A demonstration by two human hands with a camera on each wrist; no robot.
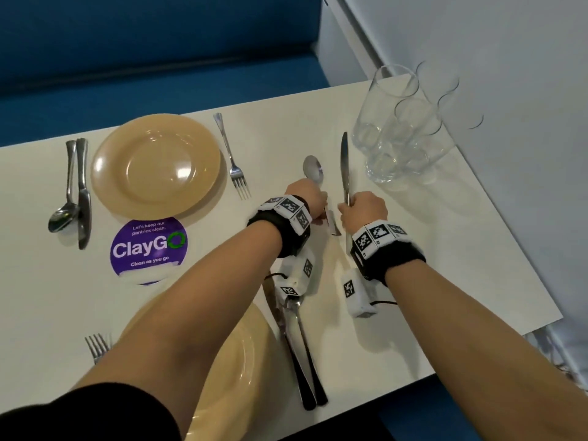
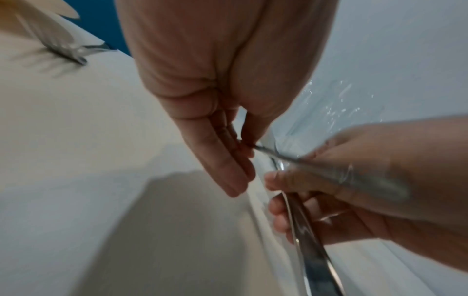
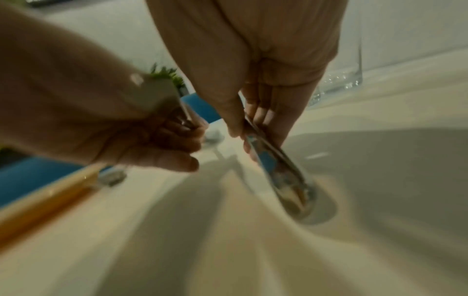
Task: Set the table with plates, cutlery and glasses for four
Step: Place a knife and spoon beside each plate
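My left hand (image 1: pixel 308 197) pinches the handle of a spoon (image 1: pixel 313 172) whose bowl points away from me over the white table (image 1: pixel 445 249). Just to its right, my right hand (image 1: pixel 362 209) grips the handle of a knife (image 1: pixel 344 163) with the blade pointing away. In the left wrist view the left fingers (image 2: pixel 225 160) close on the thin spoon handle (image 2: pixel 266 151). The right wrist view has the knife handle (image 3: pixel 276 166) held between thumb and fingers of the right hand (image 3: pixel 253 128). Several empty glasses (image 1: pixel 397 128) are grouped at the far right. Two beige plates (image 1: pixel 156 165) (image 1: pixel 235 354) lie set.
The far plate has a fork (image 1: pixel 231 157) on its right and a spoon and knife (image 1: pixel 79 192) on its left. The near plate has a knife and spoon (image 1: pixel 300 354) on its right and a fork (image 1: pixel 97 345) on its left. A purple sticker (image 1: pixel 149 246) marks the table. A blue bench (image 1: pixel 127 58) runs behind.
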